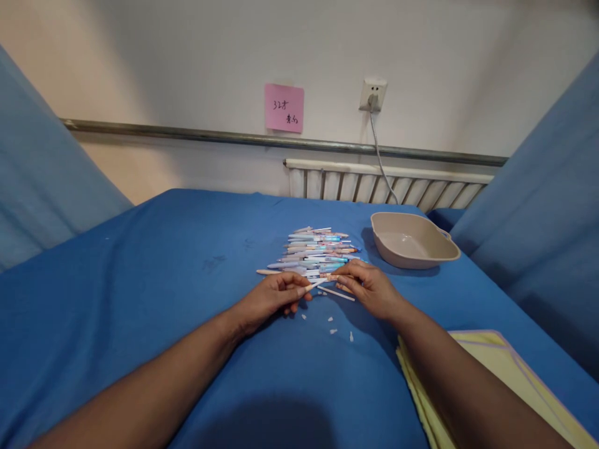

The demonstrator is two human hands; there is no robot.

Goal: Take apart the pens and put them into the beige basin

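Note:
Fingers of my left hand point(276, 293) are pinched on a slim pale pen part point(315, 285), which points to the right. My right hand point(374, 290) grips a patterned pen barrel point(332, 277) between thumb and fingers. The two pieces come close together between the hands; whether they touch I cannot tell. Just below lies a thin white stick point(340, 294), like a refill. Behind the hands, a row of pastel pens point(316, 249) is laid out side by side. Small whitish bits point(333, 331), perhaps pen tips, are scattered nearer to me.
A beige plastic basin point(412, 257) stands at the right rear on the blue cloth point(154, 312). A folded yellow towel point(496, 368) lies under my right forearm. At the wall are a radiator point(355, 181), a metal rail point(210, 134) and a plugged-in cable point(378, 140). Blue curtains hang at both sides.

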